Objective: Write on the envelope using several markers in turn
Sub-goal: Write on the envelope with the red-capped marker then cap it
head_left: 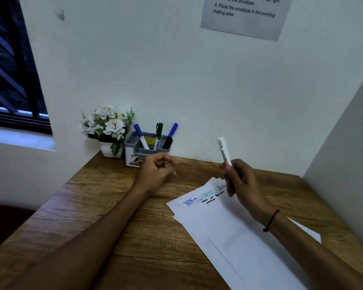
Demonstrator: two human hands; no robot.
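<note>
Envelope (228, 227) flat on desk (113, 216), just under my right hand (245, 185), blue, green, black marks on it | right hand clamps white marker (224, 151), upright | left hand (155, 174) loosely curled, whether it holds anything I cannot tell, just before grey holder (134, 151)

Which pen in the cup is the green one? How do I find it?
Find the white flowers in the desk's back corner. Right beside them sits a grey holder with markers. The green marker stands in the middle, between two blue-capped ones.
</note>
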